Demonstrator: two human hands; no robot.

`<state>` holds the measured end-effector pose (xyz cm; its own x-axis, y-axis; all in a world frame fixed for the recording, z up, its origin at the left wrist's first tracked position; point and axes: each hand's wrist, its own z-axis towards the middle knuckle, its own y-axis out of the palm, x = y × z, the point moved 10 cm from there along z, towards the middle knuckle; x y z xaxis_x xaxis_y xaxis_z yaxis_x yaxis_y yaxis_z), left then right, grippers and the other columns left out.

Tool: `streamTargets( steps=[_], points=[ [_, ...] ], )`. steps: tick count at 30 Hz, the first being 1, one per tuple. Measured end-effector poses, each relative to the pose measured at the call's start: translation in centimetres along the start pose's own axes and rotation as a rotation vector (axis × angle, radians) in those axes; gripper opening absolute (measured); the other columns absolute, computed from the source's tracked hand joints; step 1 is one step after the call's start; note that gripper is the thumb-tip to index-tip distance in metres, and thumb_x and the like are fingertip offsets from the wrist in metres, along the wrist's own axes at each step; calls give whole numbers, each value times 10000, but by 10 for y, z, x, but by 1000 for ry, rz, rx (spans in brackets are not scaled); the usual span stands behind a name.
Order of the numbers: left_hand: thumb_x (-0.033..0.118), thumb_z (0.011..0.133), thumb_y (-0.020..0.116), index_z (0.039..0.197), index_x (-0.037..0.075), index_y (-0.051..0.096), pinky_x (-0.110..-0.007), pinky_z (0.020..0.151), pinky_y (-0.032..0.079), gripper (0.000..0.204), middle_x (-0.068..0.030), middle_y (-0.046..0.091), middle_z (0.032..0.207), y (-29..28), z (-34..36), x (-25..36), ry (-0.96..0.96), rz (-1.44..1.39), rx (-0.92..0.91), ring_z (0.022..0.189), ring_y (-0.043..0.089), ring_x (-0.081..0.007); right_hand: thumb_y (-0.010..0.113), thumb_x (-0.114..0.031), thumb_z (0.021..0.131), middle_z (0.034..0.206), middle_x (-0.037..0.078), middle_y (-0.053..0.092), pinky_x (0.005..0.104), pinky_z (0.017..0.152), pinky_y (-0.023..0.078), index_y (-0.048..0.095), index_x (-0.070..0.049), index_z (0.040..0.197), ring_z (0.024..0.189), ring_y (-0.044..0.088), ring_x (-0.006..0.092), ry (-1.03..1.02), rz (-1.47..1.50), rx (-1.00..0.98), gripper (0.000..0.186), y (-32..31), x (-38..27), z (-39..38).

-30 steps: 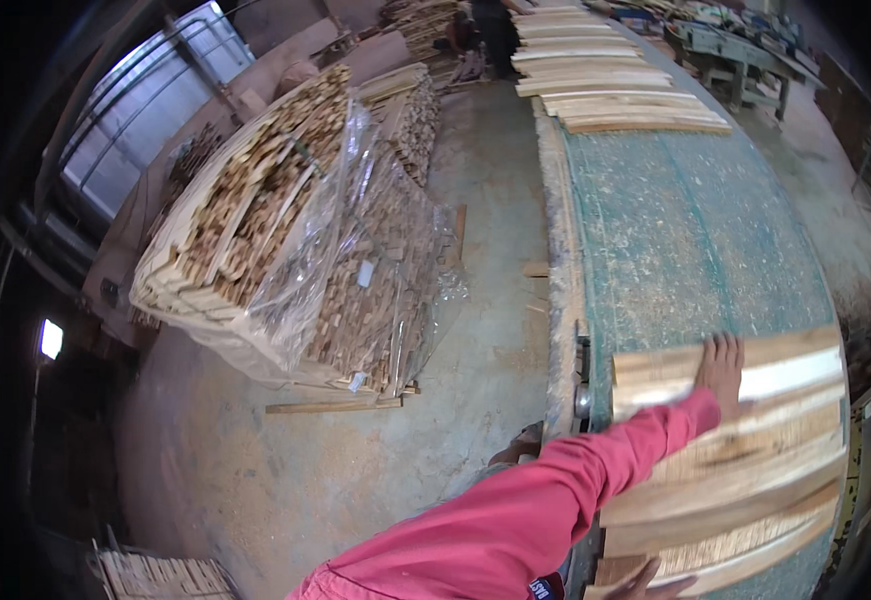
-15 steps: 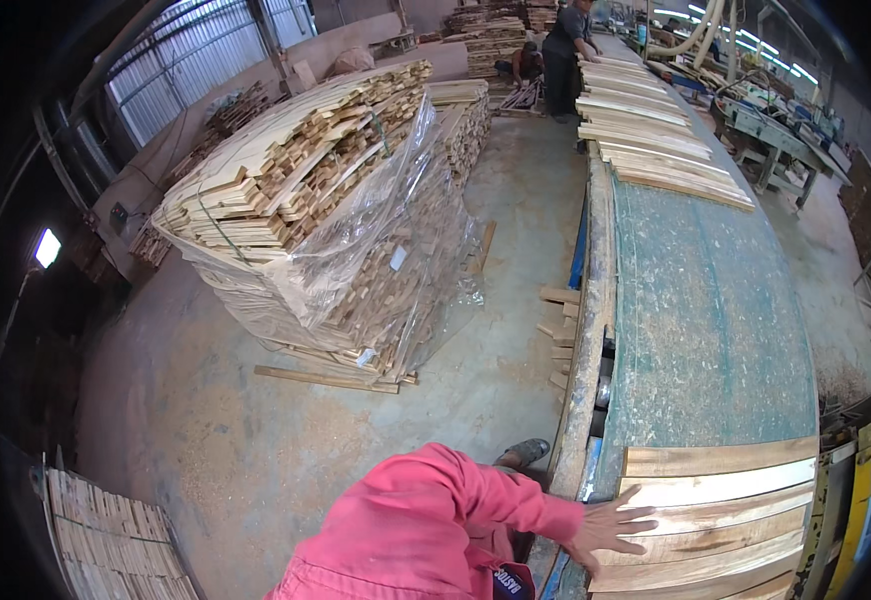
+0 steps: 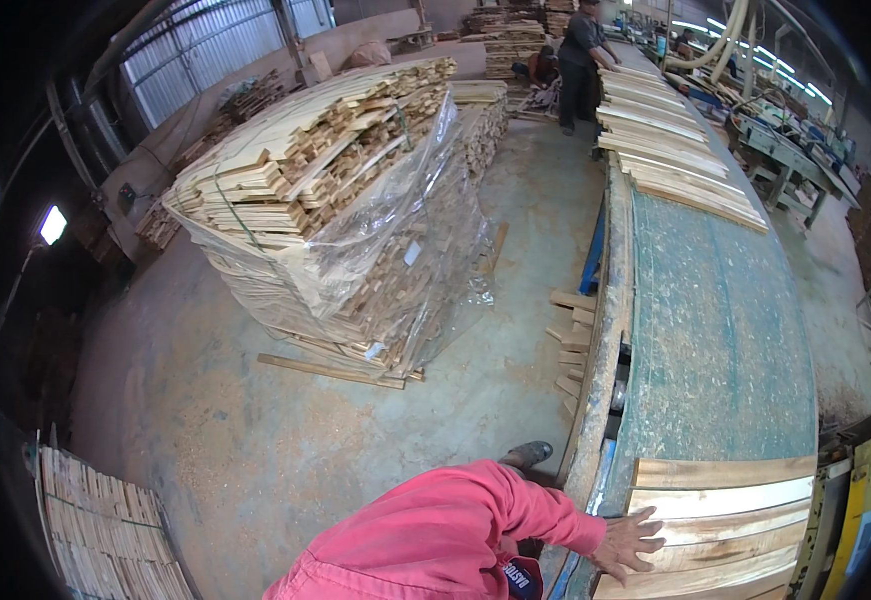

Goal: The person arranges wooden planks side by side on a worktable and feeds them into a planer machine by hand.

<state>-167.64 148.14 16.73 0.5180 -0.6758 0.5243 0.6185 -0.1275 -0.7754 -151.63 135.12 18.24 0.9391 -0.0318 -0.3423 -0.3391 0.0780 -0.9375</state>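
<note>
My left hand (image 3: 631, 546), at the end of a pink sleeve, lies palm down with its fingers spread. It rests on the left ends of several flat wooden boards (image 3: 726, 528), laid side by side across the green conveyor belt (image 3: 721, 340). One board among them is much paler than its neighbours. Nothing is gripped in the hand. My right hand is out of the picture.
Farther up the belt lies another row of boards (image 3: 681, 150), with a person (image 3: 581, 65) standing beside it. A tall plastic-wrapped wood stack (image 3: 346, 210) stands on the floor to the left. Bundled slats (image 3: 111, 525) are at lower left; wood offcuts (image 3: 573, 345) lie beside the conveyor.
The view has shifted a little, so the scene sits slightly lower and farther right. My left hand stays spread on the near boards.
</note>
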Motion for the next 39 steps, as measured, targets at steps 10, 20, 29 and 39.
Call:
streamTargets(
  steps=[10,20,29,39],
  points=[
    [946,715,391,1510,177,470,-792,1092,-140,1109,-425,43,1586,-9,-6,28,55,-37,-114,1513,-15,-544,501,-875,800,1628,266,248,677,1135,267,423,-83,1524,1457,305,489,118,-5,107,1075,-34,19,-9],
    [910,740,398,1574,245,355,-765,1130,-28,1068,-377,47,1626,13,5,30,76,220,-10,1527,60,-523,659,-826,729,1582,335,282,632,1100,361,527,-46,1443,1400,355,547,207,101,195,1065,-60,42,-13],
    [800,727,591,1589,309,328,-750,1152,28,1025,-323,88,1646,1,5,32,-80,240,-345,1537,91,-485,862,-625,680,1520,343,377,605,1069,418,578,-45,1393,1368,406,541,68,165,267,962,-79,42,0],
    [738,676,748,1564,196,375,-678,1119,221,1105,-267,264,1603,-97,29,-29,-240,421,-252,1434,268,-527,935,-577,477,1180,231,519,550,989,387,408,-2,1460,1151,486,415,687,108,319,1255,-70,92,-37]
  ],
)
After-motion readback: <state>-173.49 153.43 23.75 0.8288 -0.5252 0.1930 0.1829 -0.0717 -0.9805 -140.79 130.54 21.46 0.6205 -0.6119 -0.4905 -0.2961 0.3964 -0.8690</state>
